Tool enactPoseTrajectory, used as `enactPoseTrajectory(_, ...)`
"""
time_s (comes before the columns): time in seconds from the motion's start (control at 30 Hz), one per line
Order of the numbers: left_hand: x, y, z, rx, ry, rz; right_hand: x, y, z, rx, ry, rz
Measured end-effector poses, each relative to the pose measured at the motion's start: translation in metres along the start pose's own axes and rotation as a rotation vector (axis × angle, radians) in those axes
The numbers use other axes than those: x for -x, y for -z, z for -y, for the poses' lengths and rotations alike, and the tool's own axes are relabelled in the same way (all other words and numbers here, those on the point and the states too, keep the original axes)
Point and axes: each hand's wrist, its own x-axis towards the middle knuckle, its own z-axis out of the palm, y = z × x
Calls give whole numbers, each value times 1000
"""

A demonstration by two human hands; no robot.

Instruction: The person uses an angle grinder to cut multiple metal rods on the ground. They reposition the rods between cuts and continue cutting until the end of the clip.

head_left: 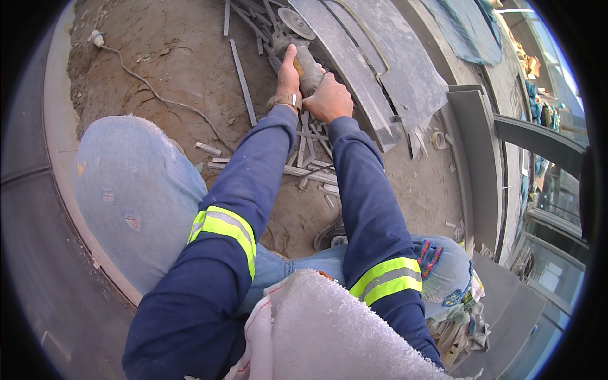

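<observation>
An angle grinder [308, 68] with a dusty grey body is gripped in both my hands, out ahead of me. My left hand [288, 77] wraps its left side, thumb pointing along the body. My right hand [332, 99] closes round the rear end, fingers partly hidden. The grinder's round disc [296, 23] sits at the far end, beside the edge of a long grey slab [345, 60]; whether they touch I cannot tell. Narrow cut strips [243, 82] lie on the ground left of the grinder and in a heap below my hands.
A grey cable [152, 90] with a white connector [96, 39] runs over the dirt at left. Another grey slab [411, 82] lies at right, with a tape roll [438, 140] near it. An upright grey panel [476, 164] and a metal frame [538, 136] stand further right.
</observation>
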Motion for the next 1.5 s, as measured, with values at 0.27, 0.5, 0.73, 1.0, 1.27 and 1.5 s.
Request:
enactPoseTrajectory(0.27,-8,2,4,75,0,21,-9,-4,0,11,17,-32)
enactPoseTrajectory(0.5,-19,5,-1,23,-16,12,-15,-4,6,13,9,-31)
enactPoseTrajectory(0.73,-25,3,-4,-1,-41,4,-21,-1,8,-18,25,-8)
enactPoseTrajectory(1.0,-32,1,-7,17,-13,6,-27,0,9,-22,-6,11)
enactPoseTrajectory(1.27,-30,11,-2,23,-36,2,-17,-2,6,15,13,-11)
enactPoseTrajectory(1.5,-14,2,5,2,-45,22,-11,-2,-5,5,20,-13)
